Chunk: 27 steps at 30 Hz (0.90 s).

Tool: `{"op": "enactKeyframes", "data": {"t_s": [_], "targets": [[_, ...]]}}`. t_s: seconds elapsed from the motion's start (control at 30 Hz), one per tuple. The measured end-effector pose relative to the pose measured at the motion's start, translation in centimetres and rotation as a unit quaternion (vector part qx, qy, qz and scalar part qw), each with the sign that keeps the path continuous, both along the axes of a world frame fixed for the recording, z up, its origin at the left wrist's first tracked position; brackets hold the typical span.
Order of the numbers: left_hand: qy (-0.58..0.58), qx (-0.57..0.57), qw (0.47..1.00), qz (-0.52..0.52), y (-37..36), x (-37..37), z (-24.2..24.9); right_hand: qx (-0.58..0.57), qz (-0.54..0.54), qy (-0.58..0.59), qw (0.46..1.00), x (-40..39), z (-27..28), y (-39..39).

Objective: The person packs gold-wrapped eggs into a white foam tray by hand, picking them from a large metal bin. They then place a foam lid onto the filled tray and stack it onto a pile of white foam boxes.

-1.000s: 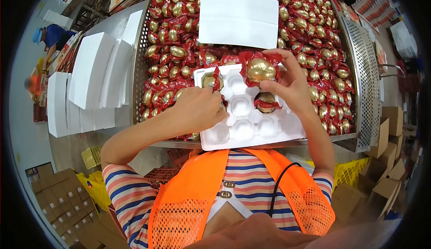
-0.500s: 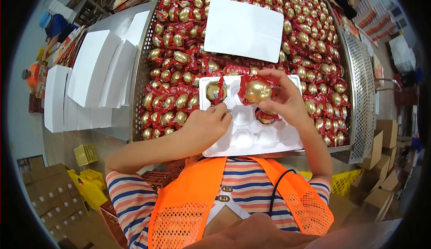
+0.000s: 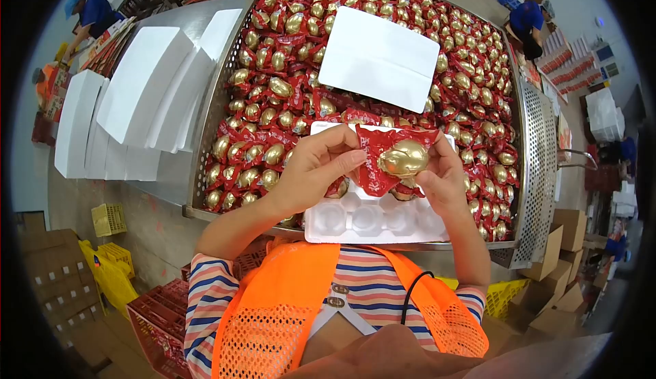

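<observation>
A gold egg-shaped item in a red wrapper (image 3: 404, 158) is held up over a white molded tray (image 3: 362, 220). My left hand (image 3: 320, 167) pinches the wrapper's left edge between thumb and fingers. On the other side, my right hand (image 3: 444, 177) grips the gold end with thumb and fingertips. Beneath the hands, parts of other wrapped eggs (image 3: 337, 188) show in the tray's upper cups. Several cups in its front row hold nothing. The hands and the held egg hide much of the tray's back half.
A large perforated metal bin (image 3: 212, 113) is full of red-and-gold wrapped eggs. On them lies a white foam lid (image 3: 379, 58). White trays (image 3: 140, 85) stand stacked on the left. Cardboard boxes (image 3: 557, 242) and yellow crates (image 3: 109, 220) are on the floor. Other people work farther off.
My left hand has risen from the tray and taken the wrapper's left edge. The egg in my right hand is now turned sideways, with its red wrapper spread to the left.
</observation>
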State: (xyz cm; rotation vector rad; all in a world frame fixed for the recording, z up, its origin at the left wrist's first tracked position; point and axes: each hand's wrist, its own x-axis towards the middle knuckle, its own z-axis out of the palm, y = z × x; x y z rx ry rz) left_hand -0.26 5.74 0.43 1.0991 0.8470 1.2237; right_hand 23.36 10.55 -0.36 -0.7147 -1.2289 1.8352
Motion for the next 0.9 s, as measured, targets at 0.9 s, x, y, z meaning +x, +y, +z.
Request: {"op": "enactKeyframes", "data": {"t_s": [0.9], "targets": [[0.621,-0.01,0.755,0.211,6.5,-19.8,-15.1,0.467,0.206,-0.615,0.6,-7.6,3.8,4.1]]}}
